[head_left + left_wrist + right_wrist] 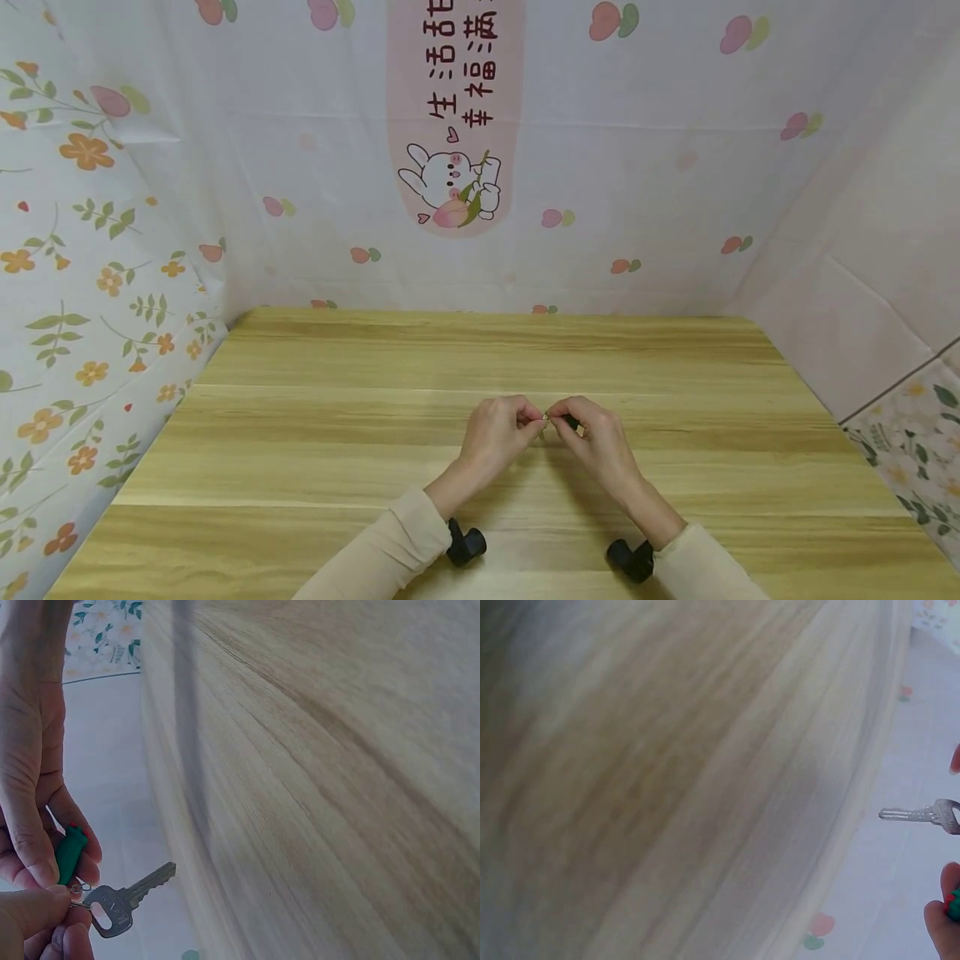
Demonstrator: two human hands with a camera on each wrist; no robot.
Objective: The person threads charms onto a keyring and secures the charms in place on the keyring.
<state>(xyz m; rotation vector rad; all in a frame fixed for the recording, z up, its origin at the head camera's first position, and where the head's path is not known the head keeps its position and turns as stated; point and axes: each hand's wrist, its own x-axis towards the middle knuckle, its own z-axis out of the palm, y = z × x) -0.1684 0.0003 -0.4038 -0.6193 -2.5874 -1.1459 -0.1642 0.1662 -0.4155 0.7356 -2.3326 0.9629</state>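
Both hands meet over the table in the head view. My left hand (501, 435) pinches a small metal ring at the fingertips, with a silver key (112, 909) hanging from it. The key's toothed blade points away from the fingers, clear of both hands. My right hand (596, 437) holds a small green keychain charm (71, 853) with a bit of red at its end, between thumb and fingers. Small chain links (78, 888) show between charm and ring. In the right wrist view the key (919, 814) and part of the charm (954, 904) sit at the right edge.
A wood-grain table (360, 358) lies under the hands. Black wrist camera mounts (467, 546) sit at both sleeve cuffs. A white cloth (300, 150) with peach prints and a rabbit drawing hangs behind, and floral cloth (90, 333) hangs at the left.
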